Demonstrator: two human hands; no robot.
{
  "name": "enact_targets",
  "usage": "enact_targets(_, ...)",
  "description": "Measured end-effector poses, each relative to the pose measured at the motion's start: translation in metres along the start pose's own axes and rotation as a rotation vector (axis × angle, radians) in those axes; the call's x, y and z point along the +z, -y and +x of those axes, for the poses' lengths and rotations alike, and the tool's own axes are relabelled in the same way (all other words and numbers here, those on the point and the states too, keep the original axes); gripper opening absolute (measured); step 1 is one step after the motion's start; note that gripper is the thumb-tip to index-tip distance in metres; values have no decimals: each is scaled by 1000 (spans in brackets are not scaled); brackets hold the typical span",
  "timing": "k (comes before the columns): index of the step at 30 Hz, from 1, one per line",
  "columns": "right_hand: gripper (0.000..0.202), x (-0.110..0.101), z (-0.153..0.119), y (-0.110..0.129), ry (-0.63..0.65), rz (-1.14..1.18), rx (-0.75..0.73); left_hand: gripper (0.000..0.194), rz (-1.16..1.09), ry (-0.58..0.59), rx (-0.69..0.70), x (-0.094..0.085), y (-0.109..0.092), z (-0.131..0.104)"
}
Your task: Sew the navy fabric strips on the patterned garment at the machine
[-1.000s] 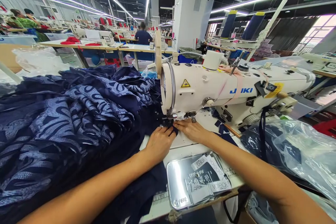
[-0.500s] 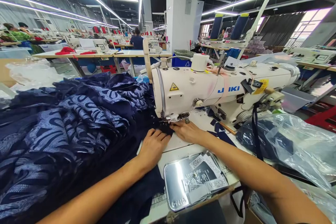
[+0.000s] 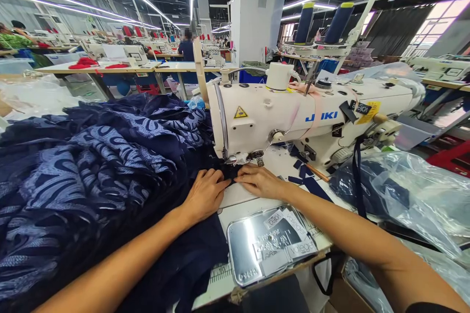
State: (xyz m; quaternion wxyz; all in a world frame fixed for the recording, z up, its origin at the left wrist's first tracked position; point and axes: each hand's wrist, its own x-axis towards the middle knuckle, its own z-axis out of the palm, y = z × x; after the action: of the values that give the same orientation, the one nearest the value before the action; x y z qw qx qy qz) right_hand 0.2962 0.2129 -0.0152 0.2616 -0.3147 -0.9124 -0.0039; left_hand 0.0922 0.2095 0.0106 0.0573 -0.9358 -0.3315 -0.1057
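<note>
Looks forward and down over a white sewing machine (image 3: pixel 257 107) with blue lettering and a yellow warning triangle, in a large workroom under long strip lights. Rests the left hand (image 3: pixel 206 194), fingers curved and slightly parted, on the navy fabric (image 3: pixel 230 174) in front of the needle area; cannot tell from this view whether any of it is pinched. Brings the right hand (image 3: pixel 260 182) in from the other side, thumb and fingers drawn close together at the fabric's edge, just beside the left fingertips; too small and dark there to tell how firmly closed. Finds the fabric between both hands, close to the machine's needle end, and continuing into a big rumpled heap with pale blue swirling patterns (image 3: pixel 110 156) on the left. Places a shallow metal tray (image 3: pixel 240 247) near the front edge of the white worktop (image 3: pixel 209 298), with pale printed labels (image 3: pixel 303 248) on it, one reading "valege", and ruler markings to either side. Scatters small navy scraps (image 3: pixel 303 171) beside a brown stick (image 3: pixel 317 173) to the right of the hands. Puts a clear plastic bag (image 3: pixel 414 186) with dark contents at far right, and two navy thread cones (image 3: pixel 340 24) with yellow tops upright above the machine. Sets red cloth (image 3: pixel 83 62) on a table (image 3: pixel 62 67) behind, with a person in dark clothing (image 3: pixel 186 48) farther back, near a pale pillar (image 3: pixel 253 14).
</note>
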Motion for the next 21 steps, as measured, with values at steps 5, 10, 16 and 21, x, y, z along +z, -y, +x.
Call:
enact_targets(5,24,-3,-2,-2,10,-32,-74,39,-35,39,-15,-2,2,-2)
enact_targets(10,24,-5,-1,1,40,-151,-106,42,11,9,23,1,-2,-7)
enact_targets(16,22,-3,-1,5,37,-134,-100,45,-23,10,56,0,4,-10)
enact_targets(21,22,-2,-2,8,11,-188,-99,47,-77,49,85,-1,15,-6)
